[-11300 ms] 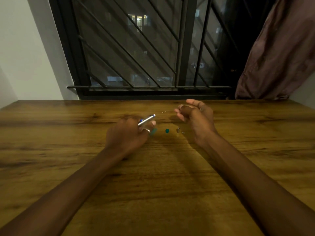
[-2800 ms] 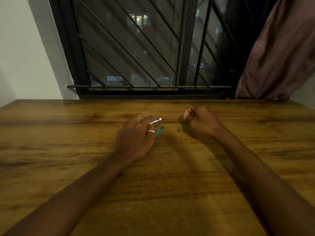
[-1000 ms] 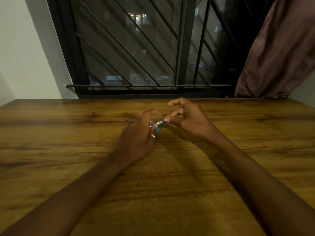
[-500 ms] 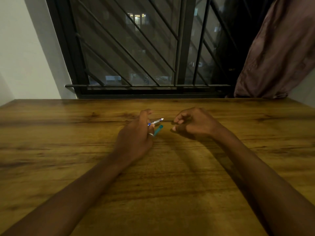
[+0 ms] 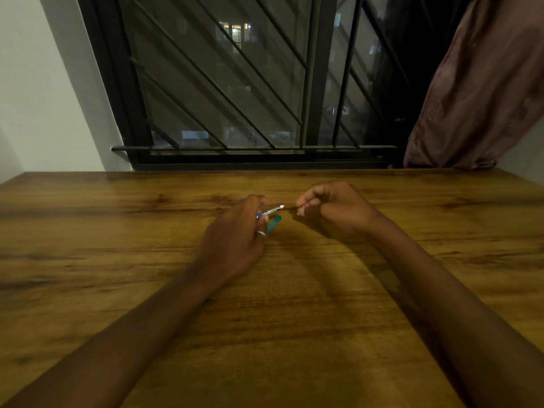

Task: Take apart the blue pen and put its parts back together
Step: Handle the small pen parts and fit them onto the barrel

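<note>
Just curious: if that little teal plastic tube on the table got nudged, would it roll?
Probably: the teal plastic tube looks round and lies flat on the smooth wooden table. It seems small and light. The left hand beside it might block it.

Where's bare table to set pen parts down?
Free: the table left of the left hand, right of the right hand, and the far strip by the window. Crowded: the gap between the hands, with the pen and teal piece.
</note>
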